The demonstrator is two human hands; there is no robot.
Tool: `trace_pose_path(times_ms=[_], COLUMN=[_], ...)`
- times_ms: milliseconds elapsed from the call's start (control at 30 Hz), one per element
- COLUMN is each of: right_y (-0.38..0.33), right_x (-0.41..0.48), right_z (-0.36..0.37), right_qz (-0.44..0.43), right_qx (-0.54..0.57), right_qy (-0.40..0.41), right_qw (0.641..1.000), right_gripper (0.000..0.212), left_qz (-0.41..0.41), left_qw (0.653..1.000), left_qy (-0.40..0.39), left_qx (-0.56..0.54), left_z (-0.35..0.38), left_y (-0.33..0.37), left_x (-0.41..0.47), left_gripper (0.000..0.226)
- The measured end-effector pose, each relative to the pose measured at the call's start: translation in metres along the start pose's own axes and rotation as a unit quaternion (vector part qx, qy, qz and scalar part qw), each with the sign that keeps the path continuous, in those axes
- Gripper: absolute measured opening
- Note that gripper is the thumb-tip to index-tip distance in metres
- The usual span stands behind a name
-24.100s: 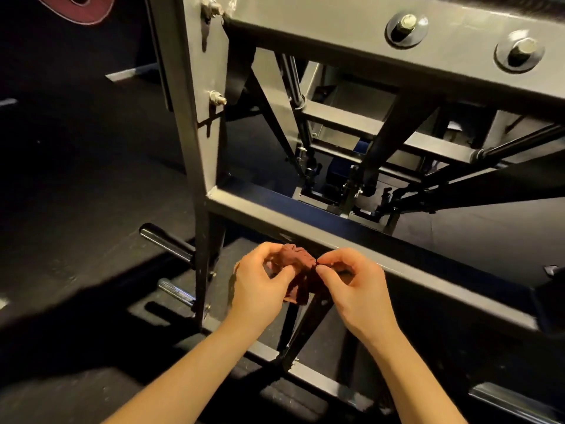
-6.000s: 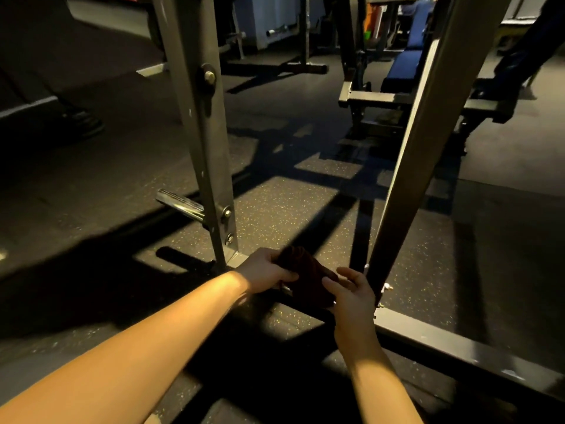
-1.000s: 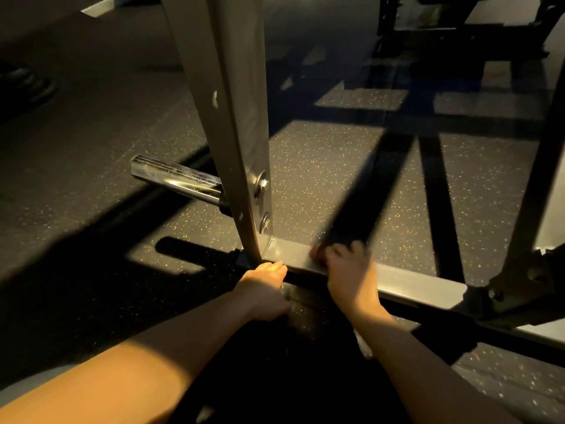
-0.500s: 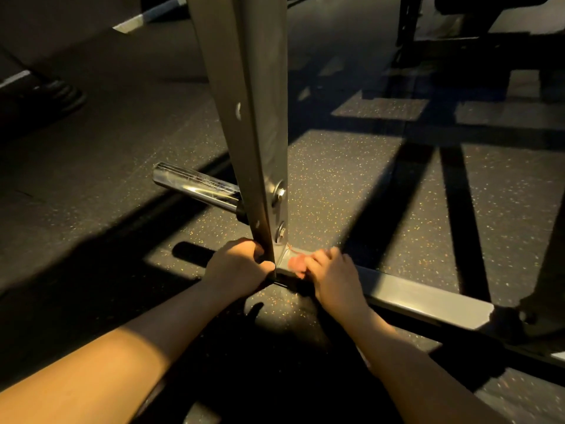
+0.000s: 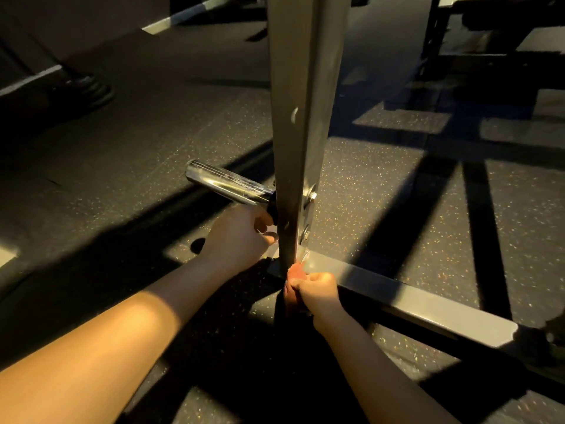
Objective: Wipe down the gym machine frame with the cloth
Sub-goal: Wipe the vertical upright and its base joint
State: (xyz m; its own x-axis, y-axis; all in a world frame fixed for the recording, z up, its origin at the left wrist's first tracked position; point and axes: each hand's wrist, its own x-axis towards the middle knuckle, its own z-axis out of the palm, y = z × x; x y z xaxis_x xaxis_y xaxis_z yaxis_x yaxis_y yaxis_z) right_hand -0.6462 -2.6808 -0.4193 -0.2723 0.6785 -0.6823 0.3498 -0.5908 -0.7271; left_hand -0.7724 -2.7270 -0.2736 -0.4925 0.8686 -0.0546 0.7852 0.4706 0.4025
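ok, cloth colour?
Reddish-brown cloth; head view shows it best, bunched in the right hand at the post's base.

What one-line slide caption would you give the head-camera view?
The right hand pushes a reddish cloth into the corner where upright post meets floor rail; the left hand holds the post.

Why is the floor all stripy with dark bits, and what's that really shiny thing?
Head view: warm light throws long dark shadows across the speckled floor; the chrome peg glints with glare; the cloth in the right hand catches a bright patch; the far corners go dark.
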Motion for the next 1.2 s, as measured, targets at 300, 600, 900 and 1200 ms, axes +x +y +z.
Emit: trace_pose_path(times_ms=[300, 600, 900, 1200], right_y=[-0.031, -0.032, -0.052, -0.063], right_x=[-0.019, -0.053, -0.069, -0.054], right_z=[0.026, 0.013, 0.005, -0.018], right_qz=[0.093, -0.018, -0.073, -0.116], right_qx=[0.05, 0.27, 0.257, 0.058], right_qy=[-0.023, 0.009, 0.02, 0.055], right_qw=[0.994, 0.963, 0.963, 0.99], right_gripper=[0.011, 0.017, 0.02, 0.014], left_qz=[-0.002, -0.084, -0.204, -0.328], left_qw=[0.999, 0.987, 0.909, 0.843], left_qy=[-0.042, -0.113, -0.195, -0.101], left_qx=[0.007, -0.072, -0.305, -0.414], left_z=[-0.005, -0.003, 0.002, 0.033], left_y=[-0.007, -0.016, -0.006, 0.0], left_x=[-0.003, 0.005, -0.002, -0.01], left_gripper=[0.033, 0.037, 0.015, 0.022])
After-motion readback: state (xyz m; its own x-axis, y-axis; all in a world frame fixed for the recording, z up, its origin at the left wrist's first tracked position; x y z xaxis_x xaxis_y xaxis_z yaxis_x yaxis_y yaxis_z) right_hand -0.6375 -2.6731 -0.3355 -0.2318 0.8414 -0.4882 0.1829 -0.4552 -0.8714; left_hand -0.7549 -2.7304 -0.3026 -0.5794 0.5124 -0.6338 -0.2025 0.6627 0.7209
